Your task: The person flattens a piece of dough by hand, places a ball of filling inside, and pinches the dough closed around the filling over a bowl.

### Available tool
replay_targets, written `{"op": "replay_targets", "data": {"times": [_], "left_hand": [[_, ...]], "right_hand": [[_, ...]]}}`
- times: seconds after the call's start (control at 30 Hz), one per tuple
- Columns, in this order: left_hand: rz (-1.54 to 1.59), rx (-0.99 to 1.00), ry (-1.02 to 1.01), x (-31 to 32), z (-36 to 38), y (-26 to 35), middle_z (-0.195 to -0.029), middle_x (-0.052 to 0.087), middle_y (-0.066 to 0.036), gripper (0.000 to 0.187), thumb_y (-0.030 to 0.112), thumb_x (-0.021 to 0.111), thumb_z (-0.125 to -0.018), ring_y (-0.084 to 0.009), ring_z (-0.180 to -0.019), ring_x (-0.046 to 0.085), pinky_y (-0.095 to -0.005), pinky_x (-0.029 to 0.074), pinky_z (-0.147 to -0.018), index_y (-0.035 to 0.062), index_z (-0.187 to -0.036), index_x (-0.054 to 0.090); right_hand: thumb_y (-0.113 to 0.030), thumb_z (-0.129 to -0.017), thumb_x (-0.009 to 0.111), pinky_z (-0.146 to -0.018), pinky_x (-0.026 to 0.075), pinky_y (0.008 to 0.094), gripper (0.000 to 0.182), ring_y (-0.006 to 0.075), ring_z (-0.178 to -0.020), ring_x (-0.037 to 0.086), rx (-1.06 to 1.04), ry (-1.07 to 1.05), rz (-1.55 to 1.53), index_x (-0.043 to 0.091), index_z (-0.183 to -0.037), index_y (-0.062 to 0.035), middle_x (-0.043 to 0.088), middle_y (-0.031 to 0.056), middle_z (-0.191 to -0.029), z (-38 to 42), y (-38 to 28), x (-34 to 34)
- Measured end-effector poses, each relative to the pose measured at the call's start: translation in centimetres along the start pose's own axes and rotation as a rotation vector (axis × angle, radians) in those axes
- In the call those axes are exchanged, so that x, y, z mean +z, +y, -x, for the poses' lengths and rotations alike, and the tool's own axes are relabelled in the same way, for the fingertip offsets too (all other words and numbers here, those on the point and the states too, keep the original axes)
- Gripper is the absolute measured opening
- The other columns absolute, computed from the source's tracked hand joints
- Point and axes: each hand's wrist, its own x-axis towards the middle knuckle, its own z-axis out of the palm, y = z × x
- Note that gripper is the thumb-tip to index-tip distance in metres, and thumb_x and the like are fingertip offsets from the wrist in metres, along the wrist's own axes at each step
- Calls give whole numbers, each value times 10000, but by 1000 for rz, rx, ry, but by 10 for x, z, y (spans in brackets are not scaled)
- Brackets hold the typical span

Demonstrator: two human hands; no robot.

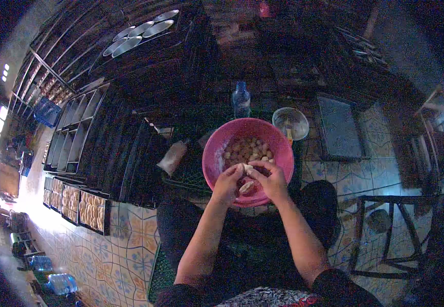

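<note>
A pink basin [212, 148] stands in front of me, with many small round pale-brown balls [245, 150] gathered in it and white powder on its inner left wall. Over its near side, my left hand [226, 184] and my right hand [271, 181] meet with fingers pinched together. Between the fingertips is a small pale piece of dough [247, 167], partly covered by them. Just below the hands lies another pale, longish dough piece [247, 188], at the near inner side of the basin. The image is dark and grainy, so fine detail is lost.
Behind the basin stand a blue plastic bottle [241, 101] and a metal bowl [290, 123] with a yellow-orange handle at its rim. A bag of pale stuff [173, 157] lies left. Trays of shaped dough [92, 211] sit on the tiled floor; a metal tray [338, 125] and black frame [389, 235] are right.
</note>
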Motion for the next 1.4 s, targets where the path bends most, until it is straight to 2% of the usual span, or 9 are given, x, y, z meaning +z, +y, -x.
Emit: {"op": "replay_targets", "data": {"times": [0.07,0.13,0.27,0.37,0.47,0.77,0.93,1.13,1.4], "left_hand": [[-9,20,30,1,-2,-3,-978,698,-32,265,231,619,-1007,-105,-860,636,-264,528,-763,13,-1145,679],[-502,443,182,4,-1,-2,-970,700,-37,230,197,634,-996,-116,-827,646,-262,530,-764,19,-1134,677],[-401,221,175,14,11,10,-991,701,-42,225,176,650,-982,-140,-834,650,-279,534,-792,23,-1145,677],[-264,72,264,25,17,16,-1000,718,-75,218,160,674,-951,-195,-850,668,-304,525,-822,14,-1111,702],[-827,495,301,8,1,-5,-1000,720,-118,215,141,699,-916,-257,-856,686,-335,521,-857,3,-1080,718],[-745,459,221,20,14,10,-1018,706,-171,223,124,700,-894,-311,-945,690,-375,521,-851,16,-1089,718],[-1128,704,74,4,3,12,-1005,719,-135,190,107,653,-940,-198,-930,687,-337,544,-755,-7,-1083,706],[-438,208,143,27,13,9,-994,709,-45,192,119,646,-967,-107,-873,629,-274,530,-707,3,-1109,704],[-480,390,196,30,15,12,-989,720,-60,232,150,674,-957,-122,-854,650,-265,538,-738,-9,-1124,706]], "right_hand": [[-179,-872,765,-907,515,313,280,156,-968,680,-52,21,-2,725,-1103,-26,729,55,-1035,-1,11,1],[-342,-828,801,-1064,399,394,269,271,-1201,549,198,-40,-197,772,-997,-134,652,130,-1114,0,4,0],[-291,-849,789,-1044,431,388,265,246,-1137,592,63,28,11,742,-1032,-105,654,111,-1097,-3,16,1],[-227,-861,782,-965,501,354,311,208,-1061,631,42,34,-400,680,-1104,-65,660,88,-1092,-7,30,6],[-180,-880,764,-882,543,309,348,179,-986,658,54,42,-433,619,-1163,-39,662,59,-1087,-7,19,2],[-194,-862,779,-897,537,345,366,178,-963,677,-74,58,-19,663,-1183,-61,704,51,-1096,-4,-11,-5],[-157,-817,784,-883,522,341,273,272,-997,674,-477,-24,283,725,-1069,-70,711,109,-1020,-8,-24,-15],[-131,-805,790,-796,539,354,198,276,-877,689,-310,102,205,731,-988,-83,717,98,-943,1,-32,-9],[-114,-835,770,-784,540,355,181,231,-879,698,-271,149,119,723,-1008,-89,730,84,-957,2,-22,-3]]}}
